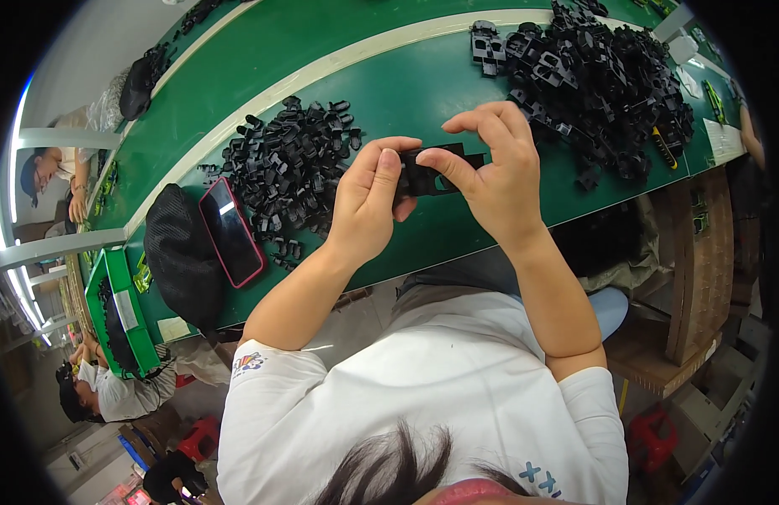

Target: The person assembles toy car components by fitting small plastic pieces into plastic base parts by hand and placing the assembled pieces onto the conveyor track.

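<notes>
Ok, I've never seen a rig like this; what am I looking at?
There's no robot, just a person's bare hands. The single picture comes from the left of two head-worn fisheye cameras looking down, so straight edges bend. The left hand holds a black part above the green table. The right hand is at the part's other end; whether it grips too is hard to tell. On the table lie a heap of small black pieces, a larger black heap farther right, and a phone.
</notes>
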`<state>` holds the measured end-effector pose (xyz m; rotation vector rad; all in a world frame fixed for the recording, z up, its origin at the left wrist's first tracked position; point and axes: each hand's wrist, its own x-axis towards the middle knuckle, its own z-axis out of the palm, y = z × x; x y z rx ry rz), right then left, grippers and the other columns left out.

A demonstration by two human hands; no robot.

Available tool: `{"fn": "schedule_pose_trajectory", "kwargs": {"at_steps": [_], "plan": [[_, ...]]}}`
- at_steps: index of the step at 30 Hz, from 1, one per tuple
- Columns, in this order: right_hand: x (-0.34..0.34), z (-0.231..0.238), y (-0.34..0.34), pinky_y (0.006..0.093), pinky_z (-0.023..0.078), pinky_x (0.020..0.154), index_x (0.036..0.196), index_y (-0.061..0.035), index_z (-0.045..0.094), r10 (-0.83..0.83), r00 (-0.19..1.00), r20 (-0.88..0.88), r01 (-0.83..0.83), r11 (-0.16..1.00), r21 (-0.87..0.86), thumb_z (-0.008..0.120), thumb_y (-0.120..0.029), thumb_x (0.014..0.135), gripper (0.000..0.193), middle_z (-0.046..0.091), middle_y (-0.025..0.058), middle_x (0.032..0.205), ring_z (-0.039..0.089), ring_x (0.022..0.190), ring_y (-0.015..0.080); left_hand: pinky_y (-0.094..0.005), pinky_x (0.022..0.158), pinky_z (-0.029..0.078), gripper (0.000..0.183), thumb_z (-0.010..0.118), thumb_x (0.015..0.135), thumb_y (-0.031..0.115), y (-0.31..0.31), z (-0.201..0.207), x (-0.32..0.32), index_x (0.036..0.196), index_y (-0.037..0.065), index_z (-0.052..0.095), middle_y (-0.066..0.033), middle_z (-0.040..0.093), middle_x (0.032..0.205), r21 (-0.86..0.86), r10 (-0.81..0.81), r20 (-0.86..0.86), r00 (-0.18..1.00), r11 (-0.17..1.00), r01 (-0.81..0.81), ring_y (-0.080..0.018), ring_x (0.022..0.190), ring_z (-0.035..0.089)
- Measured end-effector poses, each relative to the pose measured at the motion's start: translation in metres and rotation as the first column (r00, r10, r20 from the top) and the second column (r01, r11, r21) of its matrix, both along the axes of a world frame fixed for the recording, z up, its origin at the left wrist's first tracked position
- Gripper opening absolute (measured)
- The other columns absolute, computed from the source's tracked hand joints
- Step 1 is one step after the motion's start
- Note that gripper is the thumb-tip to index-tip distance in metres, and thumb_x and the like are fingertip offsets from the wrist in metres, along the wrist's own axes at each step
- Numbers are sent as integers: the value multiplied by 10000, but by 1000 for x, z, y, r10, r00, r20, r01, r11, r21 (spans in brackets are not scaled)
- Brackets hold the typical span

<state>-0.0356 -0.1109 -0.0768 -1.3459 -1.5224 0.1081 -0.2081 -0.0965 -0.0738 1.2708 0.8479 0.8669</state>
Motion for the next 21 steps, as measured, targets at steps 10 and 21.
{"fn": "schedule_pose_trajectory", "kwargs": {"at_steps": [10,21], "plan": [[18,-1,-7,221,477,672,966,7,637,101,626,-773,-561,747,-357,740,-231,819,297,636,32,845,584,766,86,-186,480,338,335,344,1037,269,3,-4,2,1137,15,538,-6,545,768,-38,30,4,1000,999,-30,-45,530,440],[22,9,-14,384,446,898,969,-107,664,268,954,-135,-287,946,-150,797,-103,638,357,663,55,1032,552,1106,278,-179,478,340,328,348,1036,261,2,-5,5,1128,12,541,-5,548,776,-43,53,-48,997,998,-55,-39,528,424]]}}
